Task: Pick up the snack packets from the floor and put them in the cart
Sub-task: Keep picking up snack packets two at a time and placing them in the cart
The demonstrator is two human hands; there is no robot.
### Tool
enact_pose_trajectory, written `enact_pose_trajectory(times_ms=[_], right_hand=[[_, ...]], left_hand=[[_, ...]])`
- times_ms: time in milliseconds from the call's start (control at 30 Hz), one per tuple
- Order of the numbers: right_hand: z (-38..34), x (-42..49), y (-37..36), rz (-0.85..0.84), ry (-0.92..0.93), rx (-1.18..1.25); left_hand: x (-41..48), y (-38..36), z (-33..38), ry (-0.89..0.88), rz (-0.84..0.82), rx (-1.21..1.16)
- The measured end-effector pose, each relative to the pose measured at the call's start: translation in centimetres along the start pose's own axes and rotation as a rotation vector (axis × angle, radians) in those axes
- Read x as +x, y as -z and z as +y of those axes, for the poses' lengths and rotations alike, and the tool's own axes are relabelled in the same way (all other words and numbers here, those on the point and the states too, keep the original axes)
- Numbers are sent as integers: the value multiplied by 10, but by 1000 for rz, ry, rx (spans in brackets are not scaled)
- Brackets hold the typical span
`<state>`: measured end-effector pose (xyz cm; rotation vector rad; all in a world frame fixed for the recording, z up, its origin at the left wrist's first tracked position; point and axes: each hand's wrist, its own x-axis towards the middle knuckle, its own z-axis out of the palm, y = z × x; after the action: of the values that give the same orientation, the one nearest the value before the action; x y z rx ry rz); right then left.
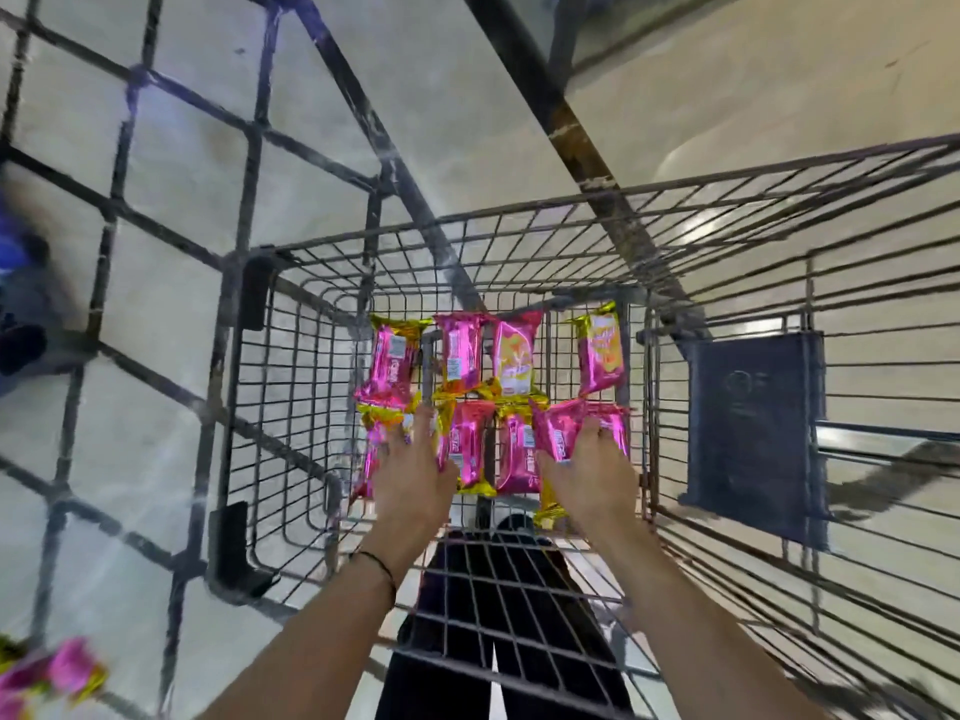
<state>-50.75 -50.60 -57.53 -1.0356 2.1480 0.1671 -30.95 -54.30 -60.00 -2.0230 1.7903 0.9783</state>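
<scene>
I look straight down into a grey wire cart (291, 387). Several pink and gold snack packets lie in two rows on its bottom, among them one at the far left (392, 363) and one at the far right (602, 353). My left hand (413, 467) reaches down with spread fingers resting on the near-left packets. My right hand (589, 472) grips a pink packet (558, 431) at the near right. More pink packets (57, 670) lie blurred on the floor at the bottom left, outside the cart.
A dark plastic flap (756, 433) hangs on the cart's right wall. A large wire panel (171, 283) stands at the left over the pale floor. My dark trousers (498, 641) show through the cart's near end. A blurred blue shape (15, 283) sits at the left edge.
</scene>
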Motion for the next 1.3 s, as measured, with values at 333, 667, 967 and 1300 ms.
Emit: enact_pose_trajectory(times_ms=[333, 667, 967, 1300], right_hand=[[6, 43, -56, 96, -30, -14], [16, 45, -61, 42, -120, 4], [19, 15, -36, 34, -92, -18], [-16, -61, 45, 67, 287, 36]], left_hand=[[40, -44, -6, 24, 36, 88], [29, -35, -1, -12, 82, 86], [5, -7, 1, -41, 65, 130], [-51, 84, 28, -208, 65, 182]])
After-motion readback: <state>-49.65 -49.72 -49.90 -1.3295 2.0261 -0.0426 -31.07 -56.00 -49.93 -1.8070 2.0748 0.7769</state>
